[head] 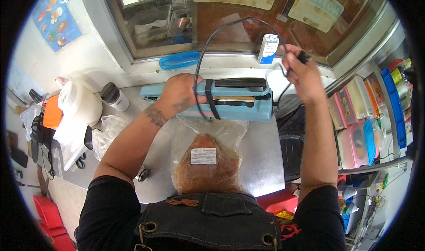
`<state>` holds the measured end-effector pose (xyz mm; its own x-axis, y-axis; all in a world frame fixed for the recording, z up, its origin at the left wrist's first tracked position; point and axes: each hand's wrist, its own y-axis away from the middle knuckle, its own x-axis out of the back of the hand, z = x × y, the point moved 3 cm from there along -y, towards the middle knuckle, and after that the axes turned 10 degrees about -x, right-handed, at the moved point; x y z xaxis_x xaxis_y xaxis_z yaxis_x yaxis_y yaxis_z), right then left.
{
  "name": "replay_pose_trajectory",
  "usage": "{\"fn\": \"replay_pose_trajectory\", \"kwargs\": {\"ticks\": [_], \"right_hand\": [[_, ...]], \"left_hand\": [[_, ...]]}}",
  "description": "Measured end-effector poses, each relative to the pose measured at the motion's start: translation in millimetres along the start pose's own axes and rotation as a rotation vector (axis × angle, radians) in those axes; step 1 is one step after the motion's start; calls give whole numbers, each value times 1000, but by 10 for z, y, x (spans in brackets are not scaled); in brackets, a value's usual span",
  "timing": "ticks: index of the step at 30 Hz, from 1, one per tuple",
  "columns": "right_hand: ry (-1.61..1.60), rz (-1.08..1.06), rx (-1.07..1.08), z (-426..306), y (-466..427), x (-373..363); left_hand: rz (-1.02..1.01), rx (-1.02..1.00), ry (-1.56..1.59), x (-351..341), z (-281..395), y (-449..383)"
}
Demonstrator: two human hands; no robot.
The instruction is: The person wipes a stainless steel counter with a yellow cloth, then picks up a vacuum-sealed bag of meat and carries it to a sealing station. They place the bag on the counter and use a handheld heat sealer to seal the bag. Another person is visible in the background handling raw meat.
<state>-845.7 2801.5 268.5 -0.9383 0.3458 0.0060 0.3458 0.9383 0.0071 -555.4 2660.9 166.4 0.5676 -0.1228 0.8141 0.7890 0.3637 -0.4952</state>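
Note:
A light-blue impulse heat sealer (239, 113) with a black strap round it lies across the back of the steel table. My left hand (182, 89) grips its upper arm left of the strap, and a loop of cord passes over the fingers. My right hand (298, 68), raised at the right near the window ledge, holds the black power cord (212, 35) by its dark plug end (303, 57). Nearer to me, a clear plastic bag (229, 128) holding a large piece of meat (207, 176) and bearing a printed label lies flat, its upper edge by the sealer.
A blue-and-white carton (268, 49) and a blue plastic case (179, 60) stand on the window ledge. At left are a lidded tumbler (114, 96), a white container (81, 104) and crumpled plastic (108, 134). Shelves with food containers (355, 148) flank the right side.

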Motion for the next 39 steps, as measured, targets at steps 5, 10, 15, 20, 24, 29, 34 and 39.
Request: {"fn": "replay_pose_trajectory", "kwargs": {"ticks": [5, 10, 15, 20, 24, 29, 34, 39], "right_hand": [[906, -583, -232, -268, 768, 65], [2021, 28, -420, 240, 559, 1117], [1609, 971, -239, -22, 186, 2242], [706, 1101, 105, -487, 256, 2642], [222, 800, 297, -961, 421, 2609], [588, 976, 347, -1563, 808, 2087], [1170, 942, 252, -1163, 797, 2193], [1273, 838, -118, -388, 793, 2190]], "left_hand": [[-20, 115, -12, 41, -2, -88], [14, 172, 74, 145, -15, -205], [13, 96, 91, 126, 22, -195], [-90, 43, 30, 19, 92, -176], [-154, -50, -114, -269, 108, -229], [-205, -9, -224, -513, 211, -384], [-312, 180, -248, -608, 159, -503], [-278, 48, -144, -564, 175, -580]]}}
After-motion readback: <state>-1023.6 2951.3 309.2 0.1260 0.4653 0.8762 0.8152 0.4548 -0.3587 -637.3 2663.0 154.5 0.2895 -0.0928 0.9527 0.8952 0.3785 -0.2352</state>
